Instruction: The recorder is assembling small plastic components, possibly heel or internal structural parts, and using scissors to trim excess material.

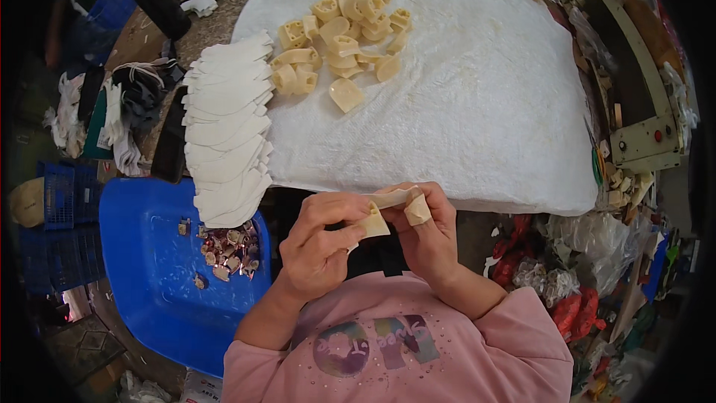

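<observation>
In front of my chest, both hands grip a pale cream piece [392,196] that spans the gap between them like a strip. My left hand [317,242] pinches its left part, where a wider cream flap [375,225] shows below the fingers. The fingers of my right hand [431,233] are closed round the other end, which looks folded or blocky [418,211]. Whether these parts are one piece or two, I cannot tell. Beyond them lies a heap of cream moulded pieces [347,45], shaped like shoe heels, on a white-covered table [462,119].
A long overlapping row of thin white cut pieces [227,123] runs along the table's left side. Below it, a blue basin [160,298] holds small brownish bits. At the right stand a grey-green machine frame [645,138] and clear plastic bags [597,246].
</observation>
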`<state>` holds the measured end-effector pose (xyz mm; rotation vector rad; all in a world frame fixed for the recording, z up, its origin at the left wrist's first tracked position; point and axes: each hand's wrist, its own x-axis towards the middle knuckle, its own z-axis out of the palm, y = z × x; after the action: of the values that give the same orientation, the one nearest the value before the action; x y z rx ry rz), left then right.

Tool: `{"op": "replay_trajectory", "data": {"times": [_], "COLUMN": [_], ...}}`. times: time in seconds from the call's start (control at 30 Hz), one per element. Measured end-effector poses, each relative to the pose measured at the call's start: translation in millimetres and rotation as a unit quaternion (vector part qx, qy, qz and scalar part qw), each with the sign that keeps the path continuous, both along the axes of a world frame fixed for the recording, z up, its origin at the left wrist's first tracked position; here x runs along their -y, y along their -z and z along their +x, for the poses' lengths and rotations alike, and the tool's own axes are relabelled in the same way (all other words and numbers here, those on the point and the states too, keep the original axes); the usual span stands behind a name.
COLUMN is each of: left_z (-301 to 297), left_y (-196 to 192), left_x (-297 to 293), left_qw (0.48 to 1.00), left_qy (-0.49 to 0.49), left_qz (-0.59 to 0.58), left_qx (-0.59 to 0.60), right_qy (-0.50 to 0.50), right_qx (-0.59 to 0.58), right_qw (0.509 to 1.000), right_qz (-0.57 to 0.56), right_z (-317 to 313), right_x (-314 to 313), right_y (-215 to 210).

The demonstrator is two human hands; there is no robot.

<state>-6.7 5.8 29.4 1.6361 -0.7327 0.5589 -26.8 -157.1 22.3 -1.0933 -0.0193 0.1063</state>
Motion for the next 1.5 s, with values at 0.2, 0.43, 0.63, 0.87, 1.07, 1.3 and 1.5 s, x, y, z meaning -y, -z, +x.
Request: {"op": "replay_trajectory", "data": {"times": [0.2, 0.43, 0.63, 0.87, 1.07, 1.3, 1.5], "left_z": [4.8, 7.2, 7.4, 1.8, 0.0, -5.2, -6.2], "left_y": [-3.1, -3.1, 1.1, 5.8, 2.9, 4.0, 6.1], "left_x": [11.3, 17.6, 12.3, 9.5, 3.7, 9.1, 8.6], "left_qw": [0.989, 0.975, 0.976, 0.984, 0.996, 0.99, 0.962], "left_qy": [-0.072, -0.125, -0.113, 0.028, 0.036, 0.021, -0.006], "left_qz": [0.119, 0.168, 0.184, -0.018, 0.029, 0.033, -0.076], "left_qx": [0.055, 0.076, 0.041, -0.172, -0.076, -0.133, -0.26], "right_qy": [-0.001, 0.001, -0.06, -0.229, -0.279, -0.251, -0.148], "right_qx": [-0.024, 0.011, 0.109, -0.066, -0.075, -0.066, -0.014], "right_qw": [1.0, 0.994, 0.935, 0.966, 0.957, 0.96, 0.97], "right_qz": [-0.004, -0.11, -0.333, -0.098, -0.037, -0.107, -0.19], "right_z": [-4.5, 1.8, 13.8, 47.0, 50.7, 47.6, 47.6], "right_x": [12.8, 4.0, 13.3, 38.6, 29.1, 31.3, 21.8], "right_y": [-3.0, -9.3, -17.2, -0.3, -2.1, 9.3, 7.6]}}
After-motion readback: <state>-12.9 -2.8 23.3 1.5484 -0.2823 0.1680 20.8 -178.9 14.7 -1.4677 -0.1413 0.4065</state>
